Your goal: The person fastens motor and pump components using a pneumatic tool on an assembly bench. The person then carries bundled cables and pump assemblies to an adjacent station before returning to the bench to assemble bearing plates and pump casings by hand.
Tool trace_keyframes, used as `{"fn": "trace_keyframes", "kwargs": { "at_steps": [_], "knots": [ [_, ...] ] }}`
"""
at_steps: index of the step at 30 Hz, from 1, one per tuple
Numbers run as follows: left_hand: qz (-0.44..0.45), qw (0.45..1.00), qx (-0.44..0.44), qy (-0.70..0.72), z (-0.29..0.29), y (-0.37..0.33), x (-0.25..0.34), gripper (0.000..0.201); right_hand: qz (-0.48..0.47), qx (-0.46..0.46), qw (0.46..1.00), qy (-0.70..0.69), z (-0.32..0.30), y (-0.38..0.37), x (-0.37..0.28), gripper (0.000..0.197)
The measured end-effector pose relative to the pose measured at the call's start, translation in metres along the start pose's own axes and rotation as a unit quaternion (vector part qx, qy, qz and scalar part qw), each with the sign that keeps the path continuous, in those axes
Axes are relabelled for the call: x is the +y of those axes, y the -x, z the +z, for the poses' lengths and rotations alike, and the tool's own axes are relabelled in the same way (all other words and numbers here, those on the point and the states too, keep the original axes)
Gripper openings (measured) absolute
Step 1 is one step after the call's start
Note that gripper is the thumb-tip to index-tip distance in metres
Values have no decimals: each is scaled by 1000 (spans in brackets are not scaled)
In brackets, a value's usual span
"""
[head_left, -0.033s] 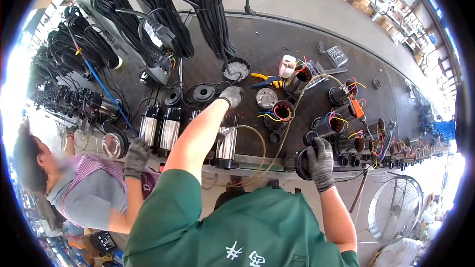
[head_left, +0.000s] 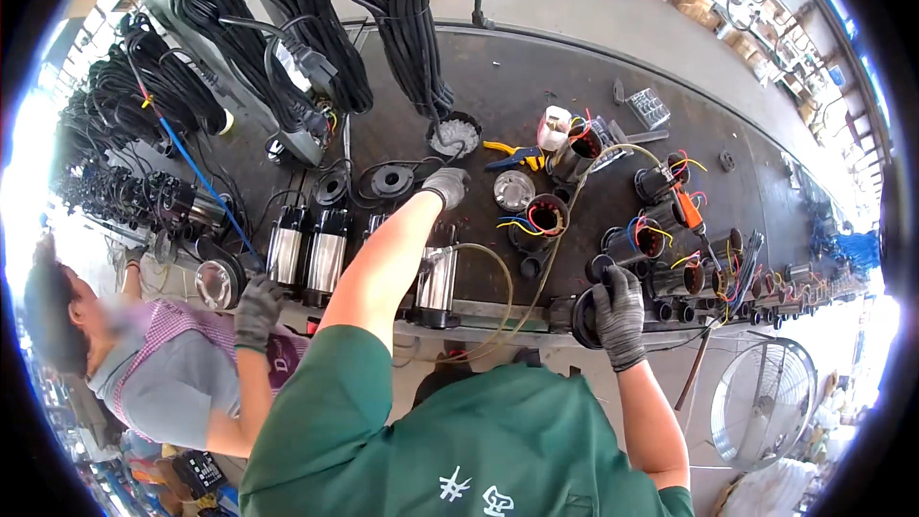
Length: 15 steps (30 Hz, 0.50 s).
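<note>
My left hand (head_left: 448,188), in a grey glove, reaches over the bench above a steel-bodied pump motor (head_left: 437,278). Its fingers are curled in, and what they hold, if anything, is hidden. Just beyond it sits a black bowl (head_left: 456,136) of clear, pale bits. My right hand (head_left: 620,318), gloved too, is closed round the side of a black round part (head_left: 584,319) at the bench's near edge. A round metal cover (head_left: 514,191) and an open motor housing with coloured wires (head_left: 548,216) lie between the hands.
Yellow-and-blue pliers (head_left: 515,155) lie near a white cup-like piece (head_left: 553,127). Wired housings (head_left: 678,278) crowd the right, with an orange-handled tool (head_left: 688,209). Coiled black cables (head_left: 394,19) stand at the far left. A co-worker's gloved hand (head_left: 257,311) is at left; a fan (head_left: 766,402) stands right.
The co-worker's gloved hand has shifted slightly down and to the left. My own hands stay nearly where they were.
</note>
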<state>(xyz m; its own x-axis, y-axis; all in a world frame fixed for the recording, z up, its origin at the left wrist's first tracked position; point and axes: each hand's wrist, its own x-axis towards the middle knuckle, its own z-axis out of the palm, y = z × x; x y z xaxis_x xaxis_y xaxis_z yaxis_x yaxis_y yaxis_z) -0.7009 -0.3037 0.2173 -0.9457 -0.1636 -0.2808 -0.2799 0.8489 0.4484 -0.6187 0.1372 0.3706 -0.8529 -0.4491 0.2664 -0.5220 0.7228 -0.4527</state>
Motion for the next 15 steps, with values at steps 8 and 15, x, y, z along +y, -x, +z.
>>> {"fn": "trace_keyframes", "kwargs": {
  "at_steps": [8,15],
  "knots": [
    [-83,995,-20,45,33,-49,-70,30,-6,6,1000,2,7,-6,-11,37],
    [-36,999,-13,15,13,-40,-19,42,30,17,999,-6,4,3,-2,39]
  ]
}}
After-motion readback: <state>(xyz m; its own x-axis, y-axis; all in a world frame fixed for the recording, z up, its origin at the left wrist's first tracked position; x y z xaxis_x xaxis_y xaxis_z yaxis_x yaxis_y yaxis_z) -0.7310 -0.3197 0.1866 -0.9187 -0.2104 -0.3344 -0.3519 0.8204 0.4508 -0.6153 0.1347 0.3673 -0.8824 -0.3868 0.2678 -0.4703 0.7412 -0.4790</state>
